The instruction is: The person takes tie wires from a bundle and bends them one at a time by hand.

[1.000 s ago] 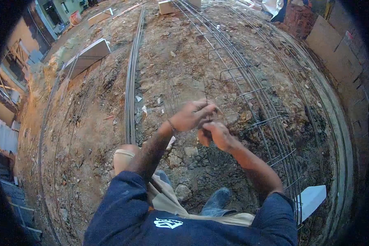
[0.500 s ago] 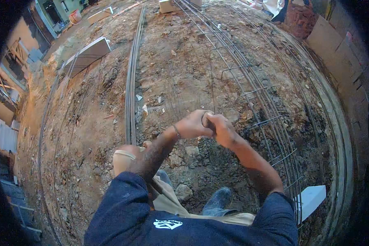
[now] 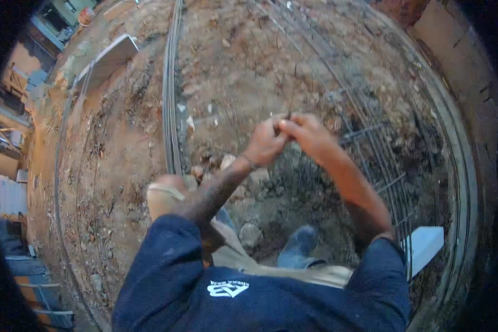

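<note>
Head view: muddy ground (image 3: 122, 182) carries a blurred rebar cage (image 3: 369, 145) toward its right edge and, left of its middle, a bundle of steel rods (image 3: 170, 99). Above the ground between them, the right hand (image 3: 311, 133) and left hand (image 3: 266, 142) meet, both in a closed grip on a thin dark wire (image 3: 290, 108) pointing toward the far edge.

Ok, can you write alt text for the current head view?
A bare left hand and right hand meet over rough, stony ground, pinching what looks like a thin dark wire. A bundle of metal rods lies to the left; a blurred frame of metal bars and a white block are to the right.
</note>
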The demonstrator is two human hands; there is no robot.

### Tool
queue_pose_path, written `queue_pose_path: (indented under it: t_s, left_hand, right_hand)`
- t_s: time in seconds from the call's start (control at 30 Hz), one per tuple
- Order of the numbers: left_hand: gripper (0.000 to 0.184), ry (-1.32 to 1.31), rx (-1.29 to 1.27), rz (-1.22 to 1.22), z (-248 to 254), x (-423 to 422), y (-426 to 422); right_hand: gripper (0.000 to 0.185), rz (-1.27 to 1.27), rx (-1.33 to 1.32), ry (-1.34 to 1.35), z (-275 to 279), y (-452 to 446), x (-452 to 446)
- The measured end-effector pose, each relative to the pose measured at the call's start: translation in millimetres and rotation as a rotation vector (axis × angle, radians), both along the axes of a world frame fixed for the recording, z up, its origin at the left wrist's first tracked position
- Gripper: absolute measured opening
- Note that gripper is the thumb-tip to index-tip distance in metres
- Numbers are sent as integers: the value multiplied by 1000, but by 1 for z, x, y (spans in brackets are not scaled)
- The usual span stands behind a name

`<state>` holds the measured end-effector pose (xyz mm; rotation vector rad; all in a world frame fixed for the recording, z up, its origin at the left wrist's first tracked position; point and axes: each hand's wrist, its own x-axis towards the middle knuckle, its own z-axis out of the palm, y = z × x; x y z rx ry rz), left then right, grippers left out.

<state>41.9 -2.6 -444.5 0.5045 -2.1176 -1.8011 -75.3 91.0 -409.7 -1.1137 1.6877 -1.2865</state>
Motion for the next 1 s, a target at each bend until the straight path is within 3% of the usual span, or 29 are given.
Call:
queue_pose_path:
  t_s: [0.1,0.37,0.43,0.47,0.53,0.6,0.67,0.77,1.0]
  left_hand:
    - [29,113,-320,189,11,-2,9]
    - [26,-6,-333,205,-12,-9,12]
    - [25,-96,-362,237,-9,-7,11]
    - [25,-185,-392,266,-8,-6,10]
    - [22,-157,-333,213,-21,-6,7]
    - [20,-128,-276,159,-26,-6,6]
    - [18,-61,-480,205,-21,-1,10]
    - [14,16,-457,197,-22,1,10]
    - [12,60,-521,169,-33,3,10]
  right_hand:
    - [31,4,83,-79,14,1,6]
    - [34,-73,184,-117,21,5,9]
    - [35,-173,162,309,12,3,5]
    - [35,-171,160,310,-1,1,4]
    - [37,-294,-24,200,-25,-3,4]
    - [37,-238,15,107,-29,0,12]
    - [38,-175,50,20,-33,0,22]
    - [33,-344,-147,-214,-43,-5,37]
    - [32,-338,-145,-110,-35,0,40]
